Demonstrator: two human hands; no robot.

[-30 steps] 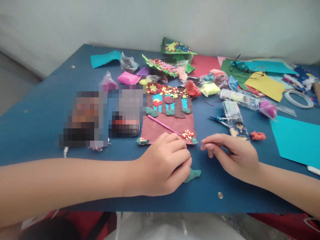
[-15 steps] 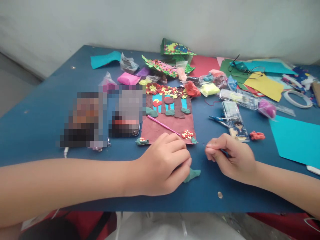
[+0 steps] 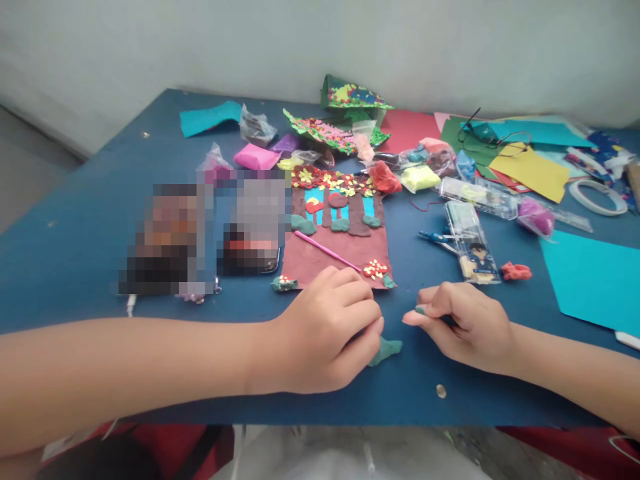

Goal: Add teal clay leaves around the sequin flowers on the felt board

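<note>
My left hand (image 3: 337, 333) lies on the table with its fingers curled down over a flat piece of dark green clay (image 3: 387, 350). Only the clay's right end shows; the rest is under my fingers. To the right, my right hand (image 3: 457, 323) pinches a small bit of green clay (image 3: 421, 309) between thumb and forefinger, just above the table. Beyond my left hand lies a clay picture (image 3: 335, 250) with a brown ground, trunks, red and yellow leaves and green lumps. A pink stick (image 3: 327, 251) rests slantwise across it.
Left of the picture lie a phone (image 3: 255, 230) and a blurred-out item (image 3: 167, 237). Bagged clay (image 3: 419, 179) in several colours sits behind. On the right are a clear case (image 3: 473, 243), a compass (image 3: 437, 239), a tape roll (image 3: 597, 198) and blue paper (image 3: 593, 280).
My right thumb has opened slightly away from the forefinger, and a bit of green clay now shows between them. My left hand stays almost still.
</note>
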